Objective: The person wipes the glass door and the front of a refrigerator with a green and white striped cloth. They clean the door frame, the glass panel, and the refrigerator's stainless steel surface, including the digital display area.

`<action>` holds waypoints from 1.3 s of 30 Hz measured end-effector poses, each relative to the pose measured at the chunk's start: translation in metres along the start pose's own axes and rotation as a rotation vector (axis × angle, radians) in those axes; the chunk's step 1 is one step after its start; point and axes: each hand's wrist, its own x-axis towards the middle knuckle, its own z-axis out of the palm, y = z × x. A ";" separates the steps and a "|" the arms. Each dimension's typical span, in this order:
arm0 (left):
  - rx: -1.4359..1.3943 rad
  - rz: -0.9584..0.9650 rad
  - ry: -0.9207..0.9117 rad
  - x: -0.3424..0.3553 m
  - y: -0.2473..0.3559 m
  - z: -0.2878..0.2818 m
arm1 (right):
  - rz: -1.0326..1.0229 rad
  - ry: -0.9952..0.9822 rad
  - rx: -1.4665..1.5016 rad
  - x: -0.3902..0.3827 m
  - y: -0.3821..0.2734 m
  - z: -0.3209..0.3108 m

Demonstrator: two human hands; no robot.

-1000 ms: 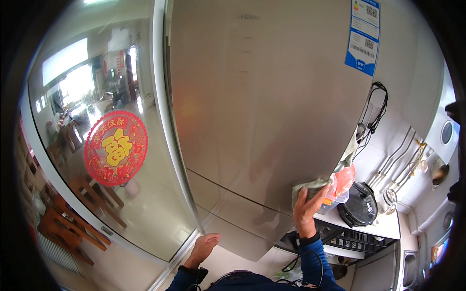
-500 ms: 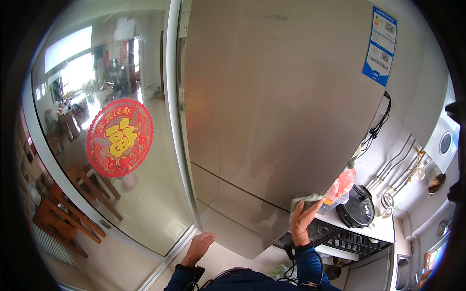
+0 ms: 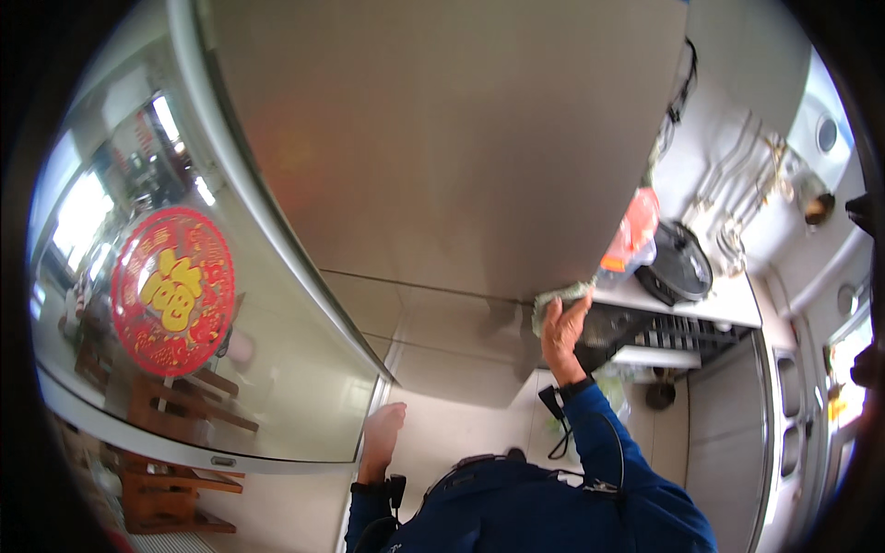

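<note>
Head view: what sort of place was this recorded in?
Probably a home kitchen: what looks like a tall refrigerator fills the middle, and to its right a round black pan-like vessel sits on a white counter.

Worn on the head, the left fisheye camera looks forward and steeply down, its view bending toward a dark round rim. It faces a tall grey panel from near, taking in a glass door at left and the desk at right.
</note>
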 end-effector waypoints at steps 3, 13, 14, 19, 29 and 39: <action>0.030 -0.078 -0.021 0.002 0.001 -0.011 | 0.064 -0.035 0.007 -0.020 0.016 0.003; 0.159 -0.060 -0.137 0.033 0.026 0.015 | 0.260 -0.143 0.141 -0.051 0.055 0.003; 0.162 -0.043 -0.137 0.035 0.030 0.023 | 0.303 -0.164 0.134 -0.055 0.057 0.002; 0.165 0.070 -0.092 0.044 0.044 0.069 | 0.340 -0.229 0.192 -0.070 0.073 -0.004; 0.923 1.003 -0.024 0.097 0.034 0.163 | 0.472 -0.488 0.439 -0.106 0.138 -0.022; 1.036 1.571 0.018 0.173 -0.039 0.222 | 0.349 -0.473 0.598 -0.131 0.192 -0.013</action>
